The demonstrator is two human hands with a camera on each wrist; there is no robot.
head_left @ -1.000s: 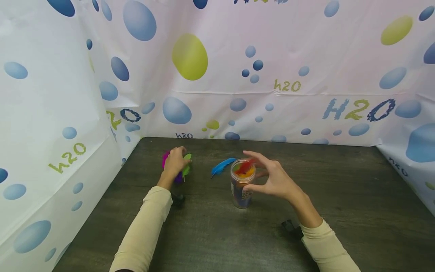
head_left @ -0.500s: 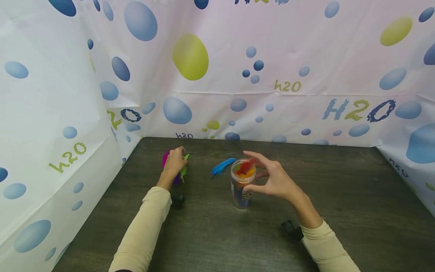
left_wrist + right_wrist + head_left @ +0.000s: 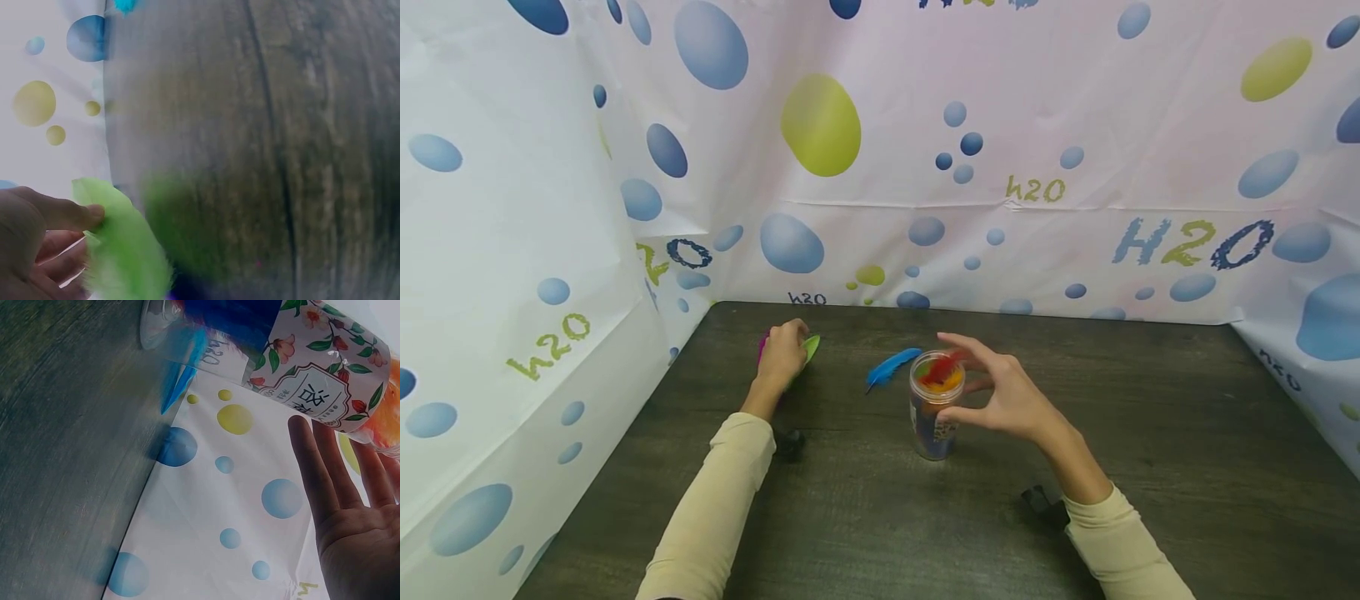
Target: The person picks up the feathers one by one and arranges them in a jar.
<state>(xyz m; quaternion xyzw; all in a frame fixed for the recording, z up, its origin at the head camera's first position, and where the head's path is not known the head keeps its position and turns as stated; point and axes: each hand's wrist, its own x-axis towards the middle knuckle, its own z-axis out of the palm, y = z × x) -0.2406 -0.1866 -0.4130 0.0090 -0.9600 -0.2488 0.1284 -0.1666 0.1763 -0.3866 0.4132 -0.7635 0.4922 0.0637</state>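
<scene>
My left hand (image 3: 782, 354), at the back left of the table, pinches a green feather (image 3: 122, 240) between thumb and fingers. Close beside it, a magenta feather (image 3: 762, 344) shows at the hand's left edge, mostly hidden. My right hand (image 3: 1000, 396) holds a clear jar (image 3: 934, 429) near its rim, thumb on the near side and fingers reaching behind. The jar stands upright with its mouth open. Orange feathers (image 3: 951, 382) fill its top and a red feather (image 3: 942, 367) sticks up there. In the right wrist view, a floral label (image 3: 325, 369) wraps the jar.
A blue feather (image 3: 891, 367) lies just left of the jar on the dark wooden table (image 3: 880, 517). Behind and to the left, a white sheet with printed bubbles (image 3: 880, 167) encloses the table. Black wrist gear shows beneath both forearms.
The left hand tilts and draws the green feather in closer, and the purple beneath it is now covered by the hand. The right hand and the jar stay put.
</scene>
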